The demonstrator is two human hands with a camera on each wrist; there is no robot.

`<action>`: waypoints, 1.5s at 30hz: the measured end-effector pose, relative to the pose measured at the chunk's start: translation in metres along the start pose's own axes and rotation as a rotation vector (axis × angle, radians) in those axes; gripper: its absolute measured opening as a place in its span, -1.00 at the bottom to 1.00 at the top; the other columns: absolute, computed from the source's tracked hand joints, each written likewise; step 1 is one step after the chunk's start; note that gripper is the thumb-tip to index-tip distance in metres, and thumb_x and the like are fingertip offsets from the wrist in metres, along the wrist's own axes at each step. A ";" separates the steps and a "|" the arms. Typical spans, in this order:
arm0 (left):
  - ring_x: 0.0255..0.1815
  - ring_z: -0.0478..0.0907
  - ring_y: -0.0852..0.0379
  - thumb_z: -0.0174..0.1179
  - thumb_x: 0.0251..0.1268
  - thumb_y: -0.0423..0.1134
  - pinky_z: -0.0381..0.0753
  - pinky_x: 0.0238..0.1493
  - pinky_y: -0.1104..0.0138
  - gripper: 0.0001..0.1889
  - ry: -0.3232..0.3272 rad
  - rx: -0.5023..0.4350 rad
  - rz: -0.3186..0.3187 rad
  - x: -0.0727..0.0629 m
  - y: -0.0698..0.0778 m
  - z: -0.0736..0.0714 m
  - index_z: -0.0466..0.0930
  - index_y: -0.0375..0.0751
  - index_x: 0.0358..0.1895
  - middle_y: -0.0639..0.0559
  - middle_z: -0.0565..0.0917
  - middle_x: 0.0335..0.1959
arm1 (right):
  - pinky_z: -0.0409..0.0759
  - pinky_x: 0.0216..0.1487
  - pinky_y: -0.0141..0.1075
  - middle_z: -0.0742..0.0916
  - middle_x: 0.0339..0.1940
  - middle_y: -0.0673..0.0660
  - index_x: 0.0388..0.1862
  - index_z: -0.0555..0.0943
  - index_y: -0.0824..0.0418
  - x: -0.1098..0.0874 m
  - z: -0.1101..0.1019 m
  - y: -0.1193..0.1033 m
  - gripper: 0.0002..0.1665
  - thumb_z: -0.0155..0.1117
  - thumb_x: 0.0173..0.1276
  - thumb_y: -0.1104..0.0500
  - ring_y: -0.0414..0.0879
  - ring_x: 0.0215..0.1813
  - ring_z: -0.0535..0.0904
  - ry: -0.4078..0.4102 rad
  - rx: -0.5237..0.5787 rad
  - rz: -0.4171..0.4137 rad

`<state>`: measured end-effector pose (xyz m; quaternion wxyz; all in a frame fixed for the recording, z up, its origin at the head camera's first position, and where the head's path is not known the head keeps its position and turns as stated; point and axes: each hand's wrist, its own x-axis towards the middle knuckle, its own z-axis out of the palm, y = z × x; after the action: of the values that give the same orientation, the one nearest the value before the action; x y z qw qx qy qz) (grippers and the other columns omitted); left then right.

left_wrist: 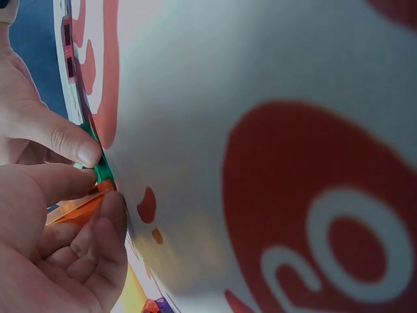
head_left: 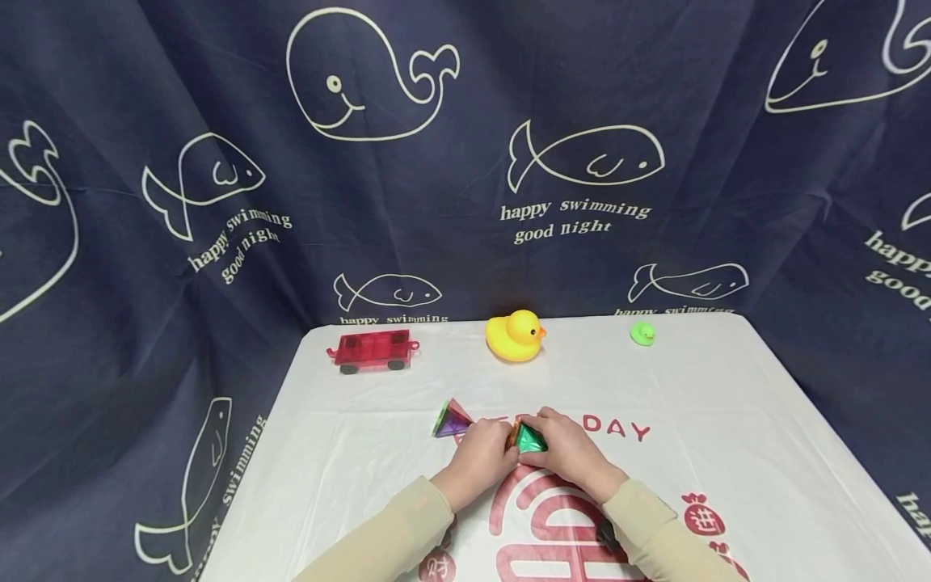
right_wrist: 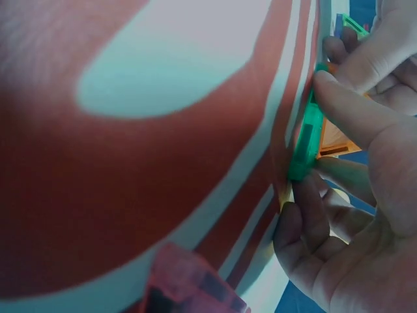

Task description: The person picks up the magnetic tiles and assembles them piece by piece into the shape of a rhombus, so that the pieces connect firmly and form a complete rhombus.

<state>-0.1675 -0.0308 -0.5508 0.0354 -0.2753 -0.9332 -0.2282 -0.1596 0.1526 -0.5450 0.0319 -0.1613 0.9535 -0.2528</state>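
Observation:
At the middle of the table in the head view, my two hands meet over translucent triangular tiles. My left hand (head_left: 480, 450) pinches an orange tile (left_wrist: 81, 207), seen edge-on in the left wrist view. My right hand (head_left: 570, 447) grips a green triangular tile (head_left: 531, 439) between thumb and fingers. In the right wrist view the green tile's edge (right_wrist: 307, 140) lies against the orange one, low over the tabletop. Just left of my left hand stands a small group of joined triangular tiles (head_left: 452, 419) in purple, red and green.
A red translucent wagon (head_left: 374, 347) with dark wheels stands at the back left. A yellow rubber duck (head_left: 515, 335) sits at the back middle, a small green duck (head_left: 643, 333) at the back right. Another red wheeled piece (right_wrist: 189, 283) lies by my right wrist. A dark curtain (head_left: 465, 202) surrounds the table.

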 end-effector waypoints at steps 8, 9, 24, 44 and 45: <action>-0.54 0.45 0.19 0.46 0.12 -0.25 0.46 -0.46 0.29 -0.75 0.033 0.102 0.023 -0.005 0.002 -0.001 0.53 -0.03 -0.53 0.18 0.47 -0.57 | 0.63 -0.04 -0.19 0.60 -0.20 -0.01 0.31 0.66 0.21 0.002 -0.004 0.002 -0.26 0.69 0.16 0.06 -0.17 -0.22 0.50 -0.066 0.020 0.022; -0.49 0.51 0.16 0.47 0.12 -0.24 0.51 -0.42 0.28 -0.76 0.041 0.118 0.024 -0.005 0.003 -0.001 0.55 -0.04 -0.53 0.15 0.52 -0.53 | 0.64 -0.03 -0.18 0.60 -0.19 0.00 0.31 0.66 0.21 0.002 -0.004 0.002 -0.26 0.69 0.16 0.06 -0.16 -0.21 0.50 -0.067 0.018 0.023; 0.07 0.69 0.01 0.49 0.13 -0.21 0.68 0.07 0.15 -0.89 0.078 0.167 0.022 -0.011 0.003 0.002 0.80 -0.15 -0.34 -0.07 0.76 0.02 | 0.64 -0.02 -0.15 0.60 -0.19 0.00 0.32 0.66 0.19 0.001 -0.007 0.001 -0.26 0.68 0.16 0.05 -0.15 -0.21 0.50 -0.075 0.023 0.041; 0.08 0.70 0.01 0.52 0.17 -0.18 0.69 0.05 0.12 -0.86 0.062 0.132 0.009 -0.010 0.000 0.004 0.83 -0.16 -0.30 -0.06 0.77 0.02 | 0.63 -0.04 -0.15 0.61 -0.15 0.00 0.33 0.64 0.20 -0.003 -0.007 0.004 -0.26 0.67 0.18 0.06 -0.17 -0.20 0.51 -0.064 0.040 0.018; 0.08 0.70 0.01 0.52 0.17 -0.17 0.69 0.06 0.12 -0.85 0.061 0.134 0.008 -0.010 0.000 0.004 0.83 -0.16 -0.30 -0.06 0.77 0.02 | 0.63 -0.04 -0.15 0.62 -0.15 0.00 0.33 0.64 0.21 -0.004 -0.008 0.005 -0.26 0.67 0.18 0.06 -0.17 -0.20 0.51 -0.063 0.051 0.009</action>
<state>-0.1586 -0.0341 -0.5567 0.0832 -0.2687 -0.9438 -0.1733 -0.1586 0.1620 -0.5403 0.0670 -0.1640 0.9460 -0.2715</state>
